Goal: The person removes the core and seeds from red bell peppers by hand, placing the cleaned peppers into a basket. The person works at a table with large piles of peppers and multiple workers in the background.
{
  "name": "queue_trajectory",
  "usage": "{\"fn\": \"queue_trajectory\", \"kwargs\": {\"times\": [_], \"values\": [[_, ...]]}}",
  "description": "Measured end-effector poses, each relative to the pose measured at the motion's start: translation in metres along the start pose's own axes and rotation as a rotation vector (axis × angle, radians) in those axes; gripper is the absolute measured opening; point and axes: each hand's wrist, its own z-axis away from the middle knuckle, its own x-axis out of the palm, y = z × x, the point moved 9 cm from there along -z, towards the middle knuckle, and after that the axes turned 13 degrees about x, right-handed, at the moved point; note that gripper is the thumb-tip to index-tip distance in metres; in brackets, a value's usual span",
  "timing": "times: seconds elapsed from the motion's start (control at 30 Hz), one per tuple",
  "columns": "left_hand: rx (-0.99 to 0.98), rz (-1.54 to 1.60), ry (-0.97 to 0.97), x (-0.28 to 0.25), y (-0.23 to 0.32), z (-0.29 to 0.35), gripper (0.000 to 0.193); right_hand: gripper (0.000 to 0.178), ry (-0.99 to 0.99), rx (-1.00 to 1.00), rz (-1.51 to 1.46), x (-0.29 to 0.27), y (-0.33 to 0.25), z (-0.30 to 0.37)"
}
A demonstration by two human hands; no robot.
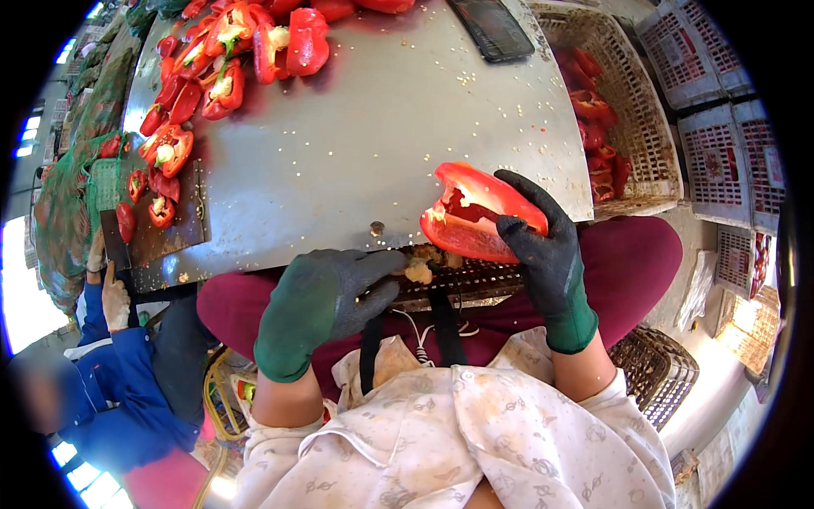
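red pepper half (pixel 480 224), long axis slanting to lower right

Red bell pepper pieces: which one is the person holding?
The hollow red bell pepper piece in the right hand, gloved dark grey and green: gripped, unlike the red pieces on the grey metal table or in the pale plastic crate.

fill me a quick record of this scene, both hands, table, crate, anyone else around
left hand: gloved, fingers apart, nearest pale pepper cores; contact unclear
right hand: gloved, holding a hollowed red pepper piece
table: metal, scattered seeds, cut red peppers heaped upper left, dark flat device upper right
crate: pale, slatted, right of table, red pepper pieces inside
other person: blue sleeves, at left
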Motion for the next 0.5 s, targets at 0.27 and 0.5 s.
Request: {"fn": "queue_trajectory", "kwargs": {"times": [0.27,0.5], "values": [[0.168,-0.402,0.267,-0.009,0.040,-0.051,0.040,0.044,-0.128,0.082,-0.033,0.022,0.000,0.006],[0.320,-0.561,0.133,0.042,0.017,-0.057,0.049,0.048,-0.115,0.100,0.248,0.029,0.015,0.012]]}}
